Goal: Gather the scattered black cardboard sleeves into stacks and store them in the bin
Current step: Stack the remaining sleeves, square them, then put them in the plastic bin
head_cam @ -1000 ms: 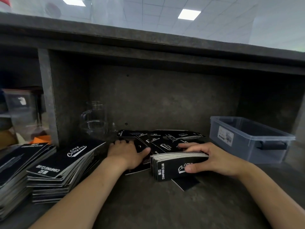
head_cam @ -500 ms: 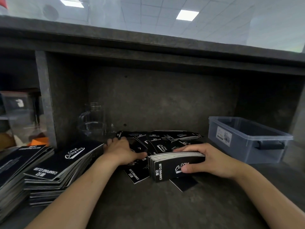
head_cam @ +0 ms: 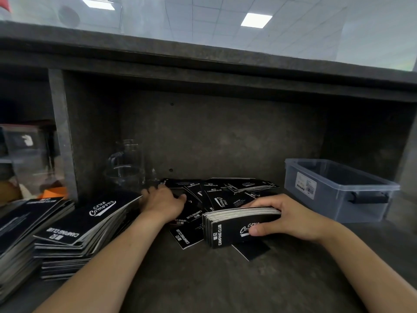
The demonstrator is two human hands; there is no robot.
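Our right hand (head_cam: 291, 219) pinches a probably light, slippery sleeve stack (head_cam: 232, 231) across its faces; our left hand (head_cam: 162, 204) rests flat on loose sleeves (head_cam: 216, 195).

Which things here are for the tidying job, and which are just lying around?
For the job: the stack of sleeves in the right hand, loose sleeves under the left hand, big piles at left, plastic bin.
Just lying around: glass jug, clear box, orange thing.
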